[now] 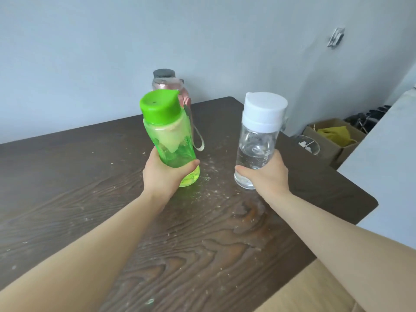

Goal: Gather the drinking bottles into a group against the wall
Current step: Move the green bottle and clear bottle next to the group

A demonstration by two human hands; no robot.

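Gripping 2 bottles above the table point(67, 176), left hand point(165, 174) wraps the green bottle point(170, 140), right hand point(267, 172) the clear bottle point(258, 140), w/ pink bottle point(167, 85) beyond at wall.

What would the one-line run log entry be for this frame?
left hand: holds green bottle | right hand: holds clear bottle | pink bottle: at wall | table: crumbs
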